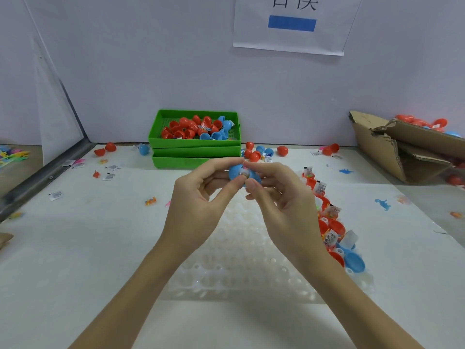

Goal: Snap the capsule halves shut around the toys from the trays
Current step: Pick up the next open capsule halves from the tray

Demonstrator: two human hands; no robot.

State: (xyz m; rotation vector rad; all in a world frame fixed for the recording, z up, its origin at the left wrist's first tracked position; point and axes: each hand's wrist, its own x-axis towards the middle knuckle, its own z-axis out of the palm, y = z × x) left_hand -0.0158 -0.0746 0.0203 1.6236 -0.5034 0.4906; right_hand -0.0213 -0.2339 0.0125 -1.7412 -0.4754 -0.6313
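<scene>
Pinching from both sides, the left hand [198,195] and right hand [279,195] grip a blue capsule [236,172] held above the white table [75,248] — a wrapped toy [244,174] shows in the gap between its halves. Behind stand stacked green trays [195,144] of red and blue halves; a row of filled halves [329,222] lies just right of the right wrist.

The capsule [236,172] in the middle is blue. At 12 o'clock, the green trays [195,149] hold red and blue halves. At 3 o'clock lies a row [332,222] of red and blue halves. The table [100,248] is white, the box [392,149] at 2 o'clock brown.
</scene>
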